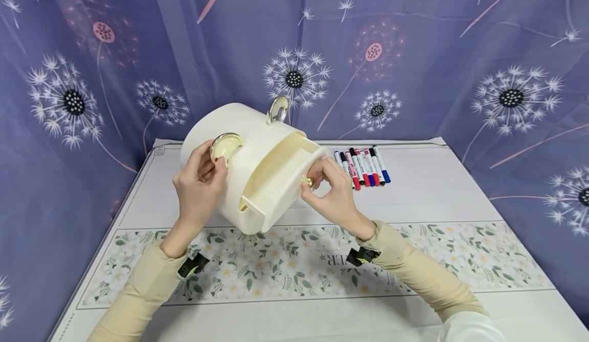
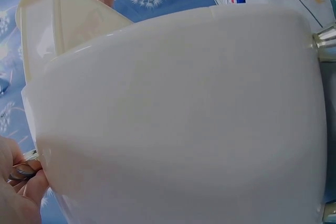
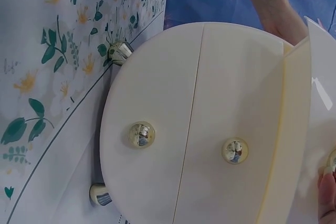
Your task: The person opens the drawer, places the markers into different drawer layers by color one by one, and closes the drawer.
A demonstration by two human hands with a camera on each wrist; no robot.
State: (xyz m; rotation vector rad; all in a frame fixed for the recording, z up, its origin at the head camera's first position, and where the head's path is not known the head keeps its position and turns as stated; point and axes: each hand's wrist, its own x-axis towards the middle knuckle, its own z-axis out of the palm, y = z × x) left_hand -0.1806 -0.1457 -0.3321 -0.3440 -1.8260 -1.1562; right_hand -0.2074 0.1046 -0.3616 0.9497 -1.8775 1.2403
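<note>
A cream drum-shaped drawer box (image 1: 216,122) with two gold-rimmed, ear-like loops stands tilted on the table. The top drawer (image 1: 280,181) is pulled partway out; the part of its inside that shows holds nothing. My left hand (image 1: 195,191) grips the near loop (image 1: 233,142) between thumb and fingers. With my right hand (image 1: 333,194) I pinch the gold knob (image 1: 309,181) on the drawer's front. In the right wrist view, two lower fronts carry round gold knobs, one on the middle front (image 3: 234,151) and one on the bottom front (image 3: 142,135).
Several capped markers (image 1: 363,167) lie in a row behind my right hand. A floral strip (image 1: 285,275) runs across the white tabletop (image 1: 437,188). A purple dandelion curtain (image 1: 414,50) hangs at the back. Something white and rounded (image 1: 471,327) shows at the lower right edge.
</note>
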